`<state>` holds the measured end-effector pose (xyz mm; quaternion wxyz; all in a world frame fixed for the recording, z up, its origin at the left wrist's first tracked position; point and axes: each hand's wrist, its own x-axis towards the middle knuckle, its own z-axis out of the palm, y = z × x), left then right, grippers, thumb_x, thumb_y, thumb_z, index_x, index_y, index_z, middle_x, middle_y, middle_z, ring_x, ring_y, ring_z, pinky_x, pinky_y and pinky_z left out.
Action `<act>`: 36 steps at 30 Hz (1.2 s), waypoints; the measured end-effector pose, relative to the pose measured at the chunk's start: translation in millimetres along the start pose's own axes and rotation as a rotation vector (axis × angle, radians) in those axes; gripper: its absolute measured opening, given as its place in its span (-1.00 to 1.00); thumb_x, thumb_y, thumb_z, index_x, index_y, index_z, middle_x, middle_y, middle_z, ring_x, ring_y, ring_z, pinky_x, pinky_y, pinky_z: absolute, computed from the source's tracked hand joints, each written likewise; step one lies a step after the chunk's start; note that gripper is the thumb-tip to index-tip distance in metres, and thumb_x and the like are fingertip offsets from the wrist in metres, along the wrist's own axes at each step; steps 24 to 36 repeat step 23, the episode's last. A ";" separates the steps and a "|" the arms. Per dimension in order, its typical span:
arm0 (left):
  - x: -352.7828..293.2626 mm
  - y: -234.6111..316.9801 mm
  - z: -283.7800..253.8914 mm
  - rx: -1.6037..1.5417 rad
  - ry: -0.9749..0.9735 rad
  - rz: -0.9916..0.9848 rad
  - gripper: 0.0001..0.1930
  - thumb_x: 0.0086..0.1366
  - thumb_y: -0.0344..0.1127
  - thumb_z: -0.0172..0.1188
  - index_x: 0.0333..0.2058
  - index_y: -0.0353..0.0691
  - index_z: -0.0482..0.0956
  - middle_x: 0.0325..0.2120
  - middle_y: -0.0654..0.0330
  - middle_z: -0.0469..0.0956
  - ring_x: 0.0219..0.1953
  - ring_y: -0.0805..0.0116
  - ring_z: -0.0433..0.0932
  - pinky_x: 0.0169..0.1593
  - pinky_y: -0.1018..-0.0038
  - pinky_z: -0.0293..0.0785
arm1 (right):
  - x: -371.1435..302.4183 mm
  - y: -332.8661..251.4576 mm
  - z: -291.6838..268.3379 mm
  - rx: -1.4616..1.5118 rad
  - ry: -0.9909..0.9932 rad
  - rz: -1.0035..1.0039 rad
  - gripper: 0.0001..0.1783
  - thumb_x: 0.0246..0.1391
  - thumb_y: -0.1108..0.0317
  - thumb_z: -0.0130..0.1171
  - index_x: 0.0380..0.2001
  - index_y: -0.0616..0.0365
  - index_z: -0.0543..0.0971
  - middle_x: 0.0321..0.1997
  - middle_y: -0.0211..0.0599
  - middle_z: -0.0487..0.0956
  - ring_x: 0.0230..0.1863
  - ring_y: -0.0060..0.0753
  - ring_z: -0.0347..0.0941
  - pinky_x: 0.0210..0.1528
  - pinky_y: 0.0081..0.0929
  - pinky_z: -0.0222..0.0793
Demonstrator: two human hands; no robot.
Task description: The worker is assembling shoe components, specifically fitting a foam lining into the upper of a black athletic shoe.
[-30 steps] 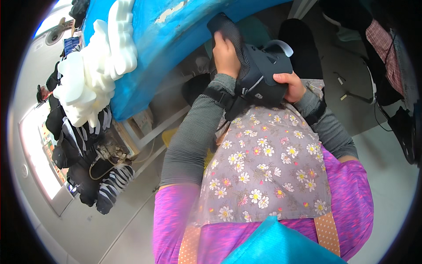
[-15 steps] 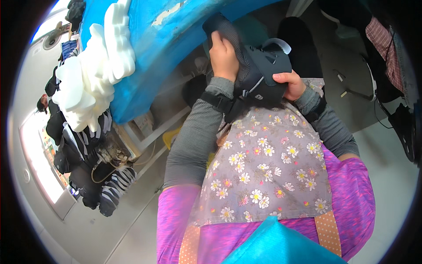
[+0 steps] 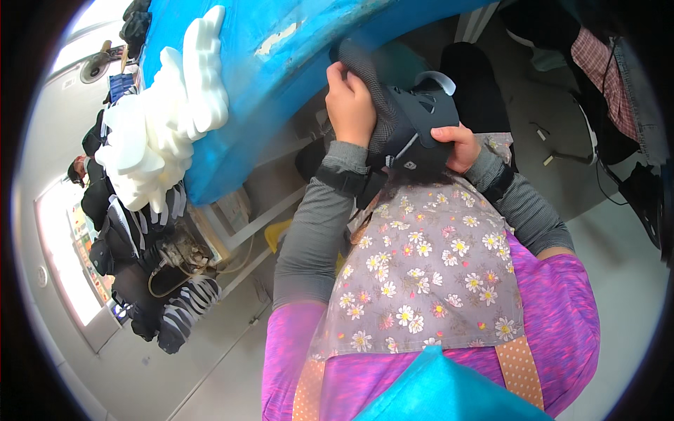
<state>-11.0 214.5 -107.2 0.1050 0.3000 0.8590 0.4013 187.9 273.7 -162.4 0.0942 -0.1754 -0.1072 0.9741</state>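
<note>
In front of my lap I hold a dark fabric piece point(image 3: 413, 126) with both hands; its exact kind I cannot make out. It has a ribbed mesh flap on the left, a smooth dark panel with cut-outs, and a pale curved strip at the upper right. My left hand point(image 3: 351, 105) is closed round the edge of the mesh flap, fingers curled over it. On the other side, my right hand point(image 3: 460, 144) pinches the smooth panel, thumb on top and fingers hidden beneath. The underside of the piece is hidden.
Ahead stands a table under blue sheeting point(image 3: 281, 84), with stacked white, wavy-edged pieces point(image 3: 154, 133) at its left. Dark and striped items point(image 3: 186, 309) are heaped below them. A person's checked sleeve point(image 3: 593, 67) shows at far right. A thin cable point(image 3: 607, 189) hangs near there.
Both hands still grip the dark piece, which has shifted slightly and turned a little. The table and white stacks appear a bit further right and lower in the view.
</note>
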 end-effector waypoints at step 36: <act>1.8 -25.4 20.9 -0.056 -0.004 0.006 -0.67 0.42 -0.23 -0.04 0.05 -0.28 0.39 -0.16 -0.33 0.57 -0.08 -0.31 0.54 -0.03 0.04 0.43 | 9.1 -4.9 -13.0 -0.036 -0.014 0.012 -0.40 0.04 0.37 0.23 0.17 0.33 0.40 0.05 -0.08 0.59 0.07 -0.17 0.56 0.22 -0.26 0.45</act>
